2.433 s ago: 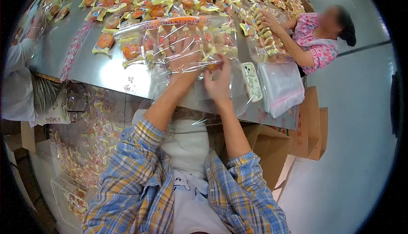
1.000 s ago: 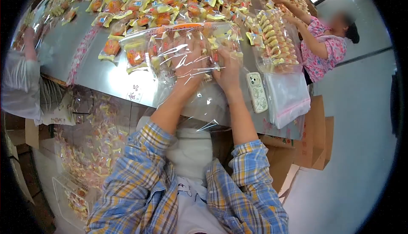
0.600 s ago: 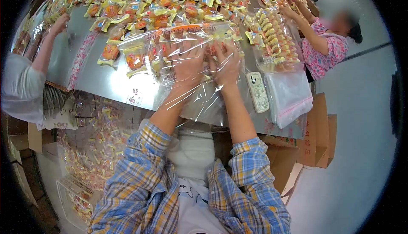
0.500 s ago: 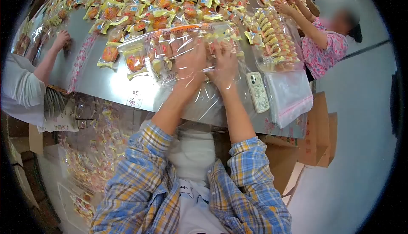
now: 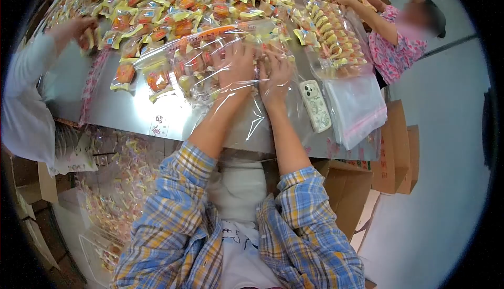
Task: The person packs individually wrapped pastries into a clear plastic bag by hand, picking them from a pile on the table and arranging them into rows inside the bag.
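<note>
"Clear plastic bag (image 5: 226,30) on the table (image 5: 118,105), wrapped packs (image 5: 158,80) inside!"
"And the right hand (image 5: 275,76) has joined the left hand (image 5: 236,68) over them: left fingers spread, right's grip I can't tell. Seemingly two-handed arranging now!"

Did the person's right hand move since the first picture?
Yes, forward: compared with the phone, the right hand now reaches farther ahead.

I'm in what looks like a food-packing workroom: individually wrapped snacks (image 5: 189,6) heap across a big metal table (image 5: 116,109), with a stack of clear bags (image 5: 357,105) near me. Co-workers in a pink patterned top (image 5: 394,52) and a white top (image 5: 26,113) share it, and cardboard boxes (image 5: 394,155) stand by its edge.
</note>
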Action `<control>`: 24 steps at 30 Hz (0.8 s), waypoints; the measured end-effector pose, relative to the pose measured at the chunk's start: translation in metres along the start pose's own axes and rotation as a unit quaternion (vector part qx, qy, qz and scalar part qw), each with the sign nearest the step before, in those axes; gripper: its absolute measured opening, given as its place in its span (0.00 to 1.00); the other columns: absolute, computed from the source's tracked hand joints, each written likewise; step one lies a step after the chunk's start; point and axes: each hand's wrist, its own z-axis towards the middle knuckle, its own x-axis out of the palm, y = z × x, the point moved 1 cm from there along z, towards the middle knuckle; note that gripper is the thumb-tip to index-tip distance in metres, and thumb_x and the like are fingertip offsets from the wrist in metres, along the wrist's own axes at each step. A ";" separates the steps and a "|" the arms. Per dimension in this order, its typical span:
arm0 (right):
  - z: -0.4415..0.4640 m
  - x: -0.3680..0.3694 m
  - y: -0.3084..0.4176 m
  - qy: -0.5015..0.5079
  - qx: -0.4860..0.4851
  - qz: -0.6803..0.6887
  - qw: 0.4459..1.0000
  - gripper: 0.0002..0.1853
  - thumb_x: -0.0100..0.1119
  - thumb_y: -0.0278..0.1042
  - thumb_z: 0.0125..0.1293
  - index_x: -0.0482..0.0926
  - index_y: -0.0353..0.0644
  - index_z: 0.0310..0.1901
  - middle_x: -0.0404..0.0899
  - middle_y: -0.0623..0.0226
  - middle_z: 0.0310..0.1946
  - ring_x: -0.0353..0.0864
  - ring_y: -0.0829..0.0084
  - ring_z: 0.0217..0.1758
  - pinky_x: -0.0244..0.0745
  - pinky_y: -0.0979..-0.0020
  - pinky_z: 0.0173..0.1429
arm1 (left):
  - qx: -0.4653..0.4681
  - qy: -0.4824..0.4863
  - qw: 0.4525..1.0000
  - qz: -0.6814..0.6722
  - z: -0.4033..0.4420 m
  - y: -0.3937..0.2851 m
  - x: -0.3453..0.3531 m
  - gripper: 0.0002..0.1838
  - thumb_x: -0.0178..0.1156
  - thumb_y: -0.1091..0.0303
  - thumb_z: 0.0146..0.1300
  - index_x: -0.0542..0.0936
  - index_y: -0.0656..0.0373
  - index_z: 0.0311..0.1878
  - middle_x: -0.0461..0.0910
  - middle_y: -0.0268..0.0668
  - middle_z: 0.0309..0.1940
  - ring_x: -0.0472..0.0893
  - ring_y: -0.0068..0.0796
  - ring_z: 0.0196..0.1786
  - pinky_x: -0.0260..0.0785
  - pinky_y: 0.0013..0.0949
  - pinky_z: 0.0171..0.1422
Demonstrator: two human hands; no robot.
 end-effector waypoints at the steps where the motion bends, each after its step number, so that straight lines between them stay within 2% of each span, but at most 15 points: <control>1: -0.001 0.002 -0.004 -0.008 0.023 0.006 1.000 0.17 0.67 0.30 0.65 0.84 0.45 0.55 0.82 0.58 0.51 0.78 0.53 0.57 0.73 0.54 0.63 | 0.003 -0.022 0.999 -0.033 -0.002 0.001 -0.003 0.27 0.72 0.58 0.56 0.79 0.48 0.60 0.80 0.35 0.54 0.77 0.36 0.63 0.62 0.62 0.70; 3: -0.008 0.005 -0.011 -0.025 0.076 0.019 0.997 0.16 0.69 0.34 0.65 0.85 0.48 0.55 0.84 0.62 0.49 0.81 0.55 0.53 0.76 0.56 0.60 | 0.009 -0.025 0.999 -0.044 -0.005 0.001 -0.008 0.27 0.72 0.58 0.57 0.79 0.48 0.60 0.79 0.36 0.53 0.78 0.37 0.62 0.63 0.62 0.69; 6: -0.010 0.002 -0.007 0.022 0.214 0.158 0.964 0.14 0.71 0.38 0.66 0.85 0.47 0.52 0.86 0.60 0.45 0.85 0.56 0.44 0.79 0.56 0.51 | 0.021 -0.017 0.999 -0.031 -0.005 -0.002 -0.015 0.26 0.71 0.57 0.59 0.79 0.50 0.60 0.78 0.38 0.53 0.79 0.41 0.59 0.65 0.61 0.65; 7: -0.007 0.003 -0.004 0.015 0.218 0.127 0.967 0.14 0.72 0.42 0.67 0.85 0.46 0.49 0.87 0.58 0.41 0.86 0.57 0.37 0.80 0.55 0.44 | 0.021 -0.010 0.999 -0.029 -0.003 -0.001 -0.014 0.26 0.70 0.57 0.59 0.79 0.51 0.60 0.78 0.39 0.53 0.79 0.42 0.59 0.65 0.61 0.63; 9: -0.008 0.006 -0.007 0.007 0.243 0.157 0.957 0.14 0.72 0.43 0.67 0.85 0.45 0.47 0.87 0.57 0.39 0.87 0.57 0.36 0.80 0.56 0.42 | 0.022 0.019 0.998 -0.050 0.000 0.001 -0.014 0.25 0.69 0.58 0.61 0.79 0.51 0.61 0.78 0.40 0.55 0.79 0.43 0.59 0.65 0.60 0.61; 10: -0.010 0.011 -0.011 0.001 0.254 0.173 0.952 0.14 0.72 0.44 0.67 0.85 0.45 0.46 0.88 0.57 0.38 0.88 0.57 0.35 0.80 0.56 0.42 | 0.033 -0.002 0.999 -0.039 0.000 0.002 -0.012 0.25 0.69 0.58 0.61 0.79 0.51 0.62 0.78 0.41 0.54 0.79 0.44 0.59 0.65 0.60 0.61; 12: -0.014 0.018 -0.021 0.002 0.247 0.181 0.952 0.18 0.73 0.45 0.66 0.82 0.45 0.51 0.88 0.58 0.36 0.89 0.58 0.35 0.81 0.56 0.41 | 0.055 -0.045 0.997 -0.015 -0.001 0.003 -0.010 0.25 0.69 0.59 0.61 0.80 0.51 0.62 0.78 0.42 0.54 0.78 0.45 0.60 0.64 0.60 0.61; 13: -0.011 0.016 -0.021 0.001 0.243 0.185 0.952 0.20 0.73 0.45 0.66 0.80 0.44 0.53 0.88 0.58 0.35 0.89 0.58 0.35 0.81 0.57 0.41 | 0.050 -0.001 0.998 -0.044 0.002 0.000 -0.023 0.23 0.66 0.60 0.63 0.81 0.52 0.61 0.79 0.44 0.54 0.78 0.47 0.60 0.63 0.60 0.63; 16: -0.010 0.013 -0.010 0.043 0.239 0.243 0.939 0.28 0.73 0.44 0.65 0.72 0.43 0.61 0.88 0.56 0.39 0.90 0.54 0.40 0.83 0.53 0.44 | 0.064 0.013 0.998 0.009 0.001 -0.002 -0.013 0.21 0.63 0.61 0.67 0.81 0.53 0.61 0.80 0.44 0.54 0.78 0.47 0.60 0.63 0.61 0.63; 18: -0.022 0.028 -0.019 0.060 0.212 0.213 0.952 0.31 0.71 0.42 0.66 0.67 0.45 0.66 0.88 0.54 0.41 0.89 0.49 0.43 0.83 0.50 0.47 | 0.057 0.063 0.996 -0.005 0.005 -0.012 -0.043 0.20 0.60 0.61 0.68 0.81 0.53 0.62 0.80 0.42 0.55 0.78 0.45 0.61 0.63 0.62 0.64; 20: -0.024 0.026 -0.018 0.070 0.185 0.219 0.955 0.32 0.69 0.41 0.66 0.65 0.46 0.67 0.88 0.51 0.45 0.88 0.44 0.46 0.83 0.48 0.49 | 0.046 0.029 0.996 0.076 0.008 -0.006 -0.019 0.20 0.61 0.60 0.68 0.81 0.54 0.62 0.80 0.40 0.56 0.77 0.44 0.61 0.63 0.62 0.64; 21: -0.025 0.022 -0.015 0.071 0.169 0.242 0.953 0.31 0.67 0.41 0.67 0.66 0.46 0.67 0.87 0.50 0.47 0.87 0.42 0.48 0.82 0.47 0.50 | 0.075 0.023 0.993 0.088 0.003 -0.003 -0.021 0.21 0.62 0.60 0.67 0.80 0.56 0.61 0.79 0.39 0.56 0.77 0.43 0.63 0.64 0.60 0.63; 24: -0.031 0.019 -0.014 0.130 0.186 0.210 0.951 0.37 0.63 0.43 0.68 0.60 0.52 0.76 0.82 0.44 0.59 0.84 0.39 0.55 0.80 0.45 0.55 | 0.099 0.007 0.993 0.059 0.000 0.000 -0.025 0.23 0.63 0.59 0.65 0.79 0.55 0.62 0.79 0.40 0.55 0.77 0.43 0.63 0.65 0.57 0.61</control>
